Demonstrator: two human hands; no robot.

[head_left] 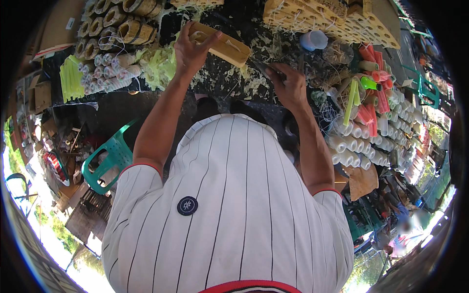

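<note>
Head view, left hand [189,50] gripping tan block [222,45], right hand [288,87] holding knife [261,67]

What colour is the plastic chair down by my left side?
Teal green plastic chair, seen best in the head view.

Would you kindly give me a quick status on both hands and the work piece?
Left hand gripping bamboo piece by one end. Right hand holding knife, blade at the piece's other end. Shavings litter the table; nothing blocking.
</note>
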